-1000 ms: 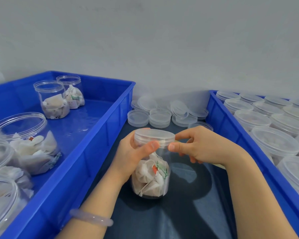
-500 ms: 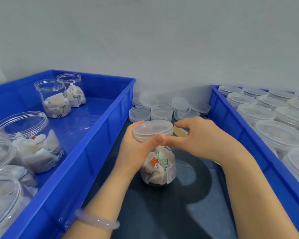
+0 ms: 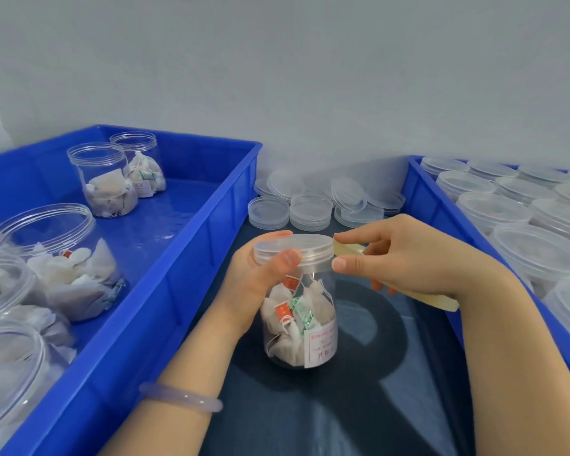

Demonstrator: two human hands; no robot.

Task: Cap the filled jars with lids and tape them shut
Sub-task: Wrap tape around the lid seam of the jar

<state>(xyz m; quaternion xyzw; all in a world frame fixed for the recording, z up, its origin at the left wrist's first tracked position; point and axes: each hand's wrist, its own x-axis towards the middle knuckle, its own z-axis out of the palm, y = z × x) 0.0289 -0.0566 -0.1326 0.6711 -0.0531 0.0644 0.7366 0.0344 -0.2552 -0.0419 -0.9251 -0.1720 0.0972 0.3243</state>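
Though capped, clear jar (image 3: 298, 327) shows sachets (image 3: 285, 352).

In grip: 1 capped jar (image 3: 298, 324), 1 tape strip (image 3: 347, 250); flanking, 2 blue bins (image 3: 178, 258); left of grip, min. 5 open jars (image 3: 102, 179)

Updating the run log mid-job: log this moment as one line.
step: taping | left hand: grips lid on filled jar | right hand: pinches tape strip at lid edge | seal: not yet wrapped

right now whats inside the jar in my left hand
The jar holds white sachets with red and green tags, heaped in its lower part. The left hand and a white label cover some, so they cannot be counted.
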